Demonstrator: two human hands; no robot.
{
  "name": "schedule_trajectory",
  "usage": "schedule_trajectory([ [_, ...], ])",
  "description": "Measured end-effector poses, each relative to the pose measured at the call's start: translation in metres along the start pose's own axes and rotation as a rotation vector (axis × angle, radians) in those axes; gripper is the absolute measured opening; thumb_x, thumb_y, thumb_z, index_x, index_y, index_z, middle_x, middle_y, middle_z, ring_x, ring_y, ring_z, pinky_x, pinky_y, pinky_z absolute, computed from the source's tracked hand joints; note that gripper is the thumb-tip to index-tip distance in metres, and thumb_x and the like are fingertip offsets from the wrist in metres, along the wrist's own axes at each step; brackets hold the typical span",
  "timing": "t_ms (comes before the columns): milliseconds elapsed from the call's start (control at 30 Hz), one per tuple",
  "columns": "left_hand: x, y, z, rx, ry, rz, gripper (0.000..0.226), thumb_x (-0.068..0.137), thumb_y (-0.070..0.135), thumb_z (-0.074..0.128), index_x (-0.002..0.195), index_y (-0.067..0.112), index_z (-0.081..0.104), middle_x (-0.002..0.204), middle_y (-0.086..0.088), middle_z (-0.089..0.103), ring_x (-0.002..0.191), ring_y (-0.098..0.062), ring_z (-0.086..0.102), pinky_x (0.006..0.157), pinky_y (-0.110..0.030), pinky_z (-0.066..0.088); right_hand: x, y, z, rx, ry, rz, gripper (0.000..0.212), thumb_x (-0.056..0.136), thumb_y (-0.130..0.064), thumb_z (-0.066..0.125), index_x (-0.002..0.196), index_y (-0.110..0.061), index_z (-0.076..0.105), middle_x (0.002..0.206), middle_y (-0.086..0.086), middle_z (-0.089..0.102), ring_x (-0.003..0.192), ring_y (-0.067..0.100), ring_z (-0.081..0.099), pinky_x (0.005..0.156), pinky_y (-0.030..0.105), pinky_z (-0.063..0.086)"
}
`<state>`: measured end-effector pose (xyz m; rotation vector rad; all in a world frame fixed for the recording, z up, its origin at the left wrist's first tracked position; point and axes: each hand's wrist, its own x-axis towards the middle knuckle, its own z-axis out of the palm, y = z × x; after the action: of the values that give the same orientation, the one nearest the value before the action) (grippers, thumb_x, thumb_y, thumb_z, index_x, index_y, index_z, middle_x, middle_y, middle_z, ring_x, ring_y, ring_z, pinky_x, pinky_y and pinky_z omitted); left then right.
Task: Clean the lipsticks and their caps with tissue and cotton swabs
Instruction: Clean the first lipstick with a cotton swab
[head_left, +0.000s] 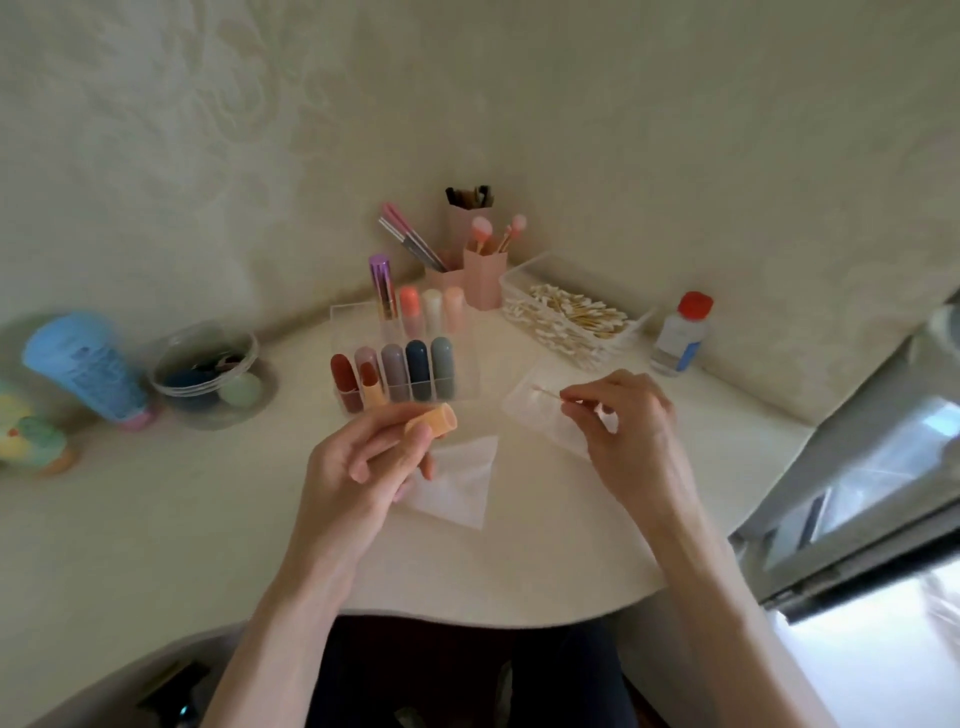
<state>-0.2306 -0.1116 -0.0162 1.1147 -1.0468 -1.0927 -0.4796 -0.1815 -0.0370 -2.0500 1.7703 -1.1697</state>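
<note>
Just below the frame's middle, the left hand (358, 467) curls its fingers round an orange cap (434, 423). To its right, the right hand (623, 431) pinches a cotton swab (546, 393) over a clear lid (540, 415). A tissue (462, 486) lies between the hands.

Near the middle of the frame, the left hand (358, 462) is gripping an orange lipstick cap (434, 420), its open end pointing right. Right of centre, the right hand (623, 431) is pinching a cotton swab (545, 393) over a clear plastic tray (524, 402). A folded tissue (460, 480) is lying on the table (156, 519) between the hands. Above them, a clear organiser (400, 358) is holding lipsticks upright, and a box of cotton swabs (571, 314) is sitting further right.
</note>
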Motion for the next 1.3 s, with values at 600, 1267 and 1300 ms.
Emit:
schedule_trajectory([
  [600,-0.01,0.005,-0.034,0.002,0.077,0.009,0.025,0.095,0.011,0.067,0.119,0.007,0.071,0.113,-0.011,0.077,0.079,-0.024,0.071,0.053,-0.022,0.044,-0.008,-0.04,0.022,-0.004,-0.052,-0.043,0.014,0.094,-0.026,0.077,0.108,-0.024,0.08,0.096,-0.009,0.068,0.095,0.013,0.059,0.076,0.025,0.04],
  [1267,-0.007,-0.004,-0.076,-0.069,0.248,-0.067,0.016,0.095,0.006,0.071,0.104,0.015,0.061,0.08,-0.001,0.054,0.073,-0.018,0.054,0.06,-0.025,0.044,-0.007,-0.141,0.096,0.108,-0.129,-0.11,0.03,0.095,-0.048,0.067,0.082,-0.022,0.074,0.082,-0.011,0.074,0.079,0.017,0.069,0.078,0.034,0.056],
  [1300,-0.006,-0.003,-0.075,-0.034,0.245,-0.051,0.019,0.095,0.01,0.074,0.109,0.017,0.065,0.076,0.001,0.053,0.072,-0.015,0.053,0.063,-0.023,0.046,-0.009,-0.142,0.091,0.178,-0.155,-0.118,0.025,0.094,-0.046,0.07,0.086,-0.023,0.075,0.084,-0.014,0.074,0.081,0.01,0.069,0.078,0.03,0.056],
])
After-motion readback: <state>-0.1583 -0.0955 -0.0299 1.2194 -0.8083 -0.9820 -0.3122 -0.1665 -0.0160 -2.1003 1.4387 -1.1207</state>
